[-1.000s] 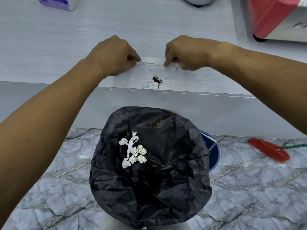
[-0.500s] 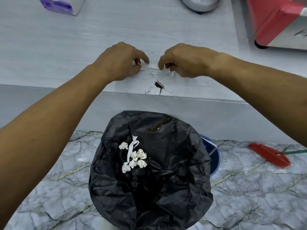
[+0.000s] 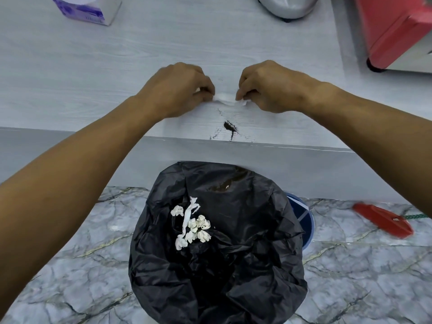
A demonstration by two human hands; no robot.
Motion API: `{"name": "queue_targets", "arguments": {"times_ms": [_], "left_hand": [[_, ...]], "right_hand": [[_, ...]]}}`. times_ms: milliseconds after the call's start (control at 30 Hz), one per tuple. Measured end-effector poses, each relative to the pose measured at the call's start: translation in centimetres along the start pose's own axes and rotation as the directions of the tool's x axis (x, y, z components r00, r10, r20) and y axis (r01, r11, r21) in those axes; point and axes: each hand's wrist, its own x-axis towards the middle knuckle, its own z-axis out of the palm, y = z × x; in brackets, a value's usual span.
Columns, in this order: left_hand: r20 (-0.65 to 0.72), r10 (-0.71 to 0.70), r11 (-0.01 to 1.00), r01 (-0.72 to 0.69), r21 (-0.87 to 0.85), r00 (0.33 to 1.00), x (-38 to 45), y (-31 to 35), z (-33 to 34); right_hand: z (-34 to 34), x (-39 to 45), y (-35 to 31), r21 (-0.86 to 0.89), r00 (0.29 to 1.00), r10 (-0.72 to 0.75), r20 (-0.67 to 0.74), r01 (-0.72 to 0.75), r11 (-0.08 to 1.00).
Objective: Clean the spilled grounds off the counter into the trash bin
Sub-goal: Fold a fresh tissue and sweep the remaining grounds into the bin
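From the head view, the left hand (image 3: 180,90) and the right hand (image 3: 268,86) rest on the pale tabletop (image 3: 93,73), each pinching one end of a small white tissue (image 3: 225,99) stretched between them. Both hands are curled closed around that strip. The spilled grounds (image 3: 230,127) lie nearer the person than the tissue, a dark clump with thin trails running to the tabletop's front edge. The trash bin (image 3: 233,265), lined in black plastic, stands on the floor right under that edge; crumpled white wads (image 3: 194,226) already lie in it, and a brown smear marks the liner's far wall.

The step in hand looks like dragging the tissue toward the edge to sweep the clump off. To do it well, I would keep the strip taut and pressed flat so nothing slips beneath, pull straight over the clump, and finish above the bin's mouth. The faint side trails probably need a further pass.
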Motion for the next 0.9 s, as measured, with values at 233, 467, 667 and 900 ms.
{"name": "queue_targets", "arguments": {"times_ms": [233,467,667,900], "left_hand": [[-0.149,-0.144,0.989,0.139,-0.042,0.978,6.0,-3.5,-2.3],[-0.073,-0.12,0.992,0.118,-0.038,0.99,7.0,-4.3,-0.2],[-0.056,-0.041,0.998,0.037,-0.056,0.998,2.6,-2.8,0.7],[-0.02,-0.05,0.996,0.048,-0.078,0.999,-1.9,1.3,1.7]], "right_hand": [[-3.1,6.4,2.5,0.002,0.969,0.211,-0.126,-0.213,0.977],[0.3,7.7,3.2,-0.001,0.961,0.262,-0.085,-0.263,0.965],[1.1,3.8,0.8,-0.049,0.989,0.134,-0.061,-0.137,0.989],[2.7,-1.0,-2.9,-0.014,0.982,0.166,-0.087,-0.168,0.986]]}}
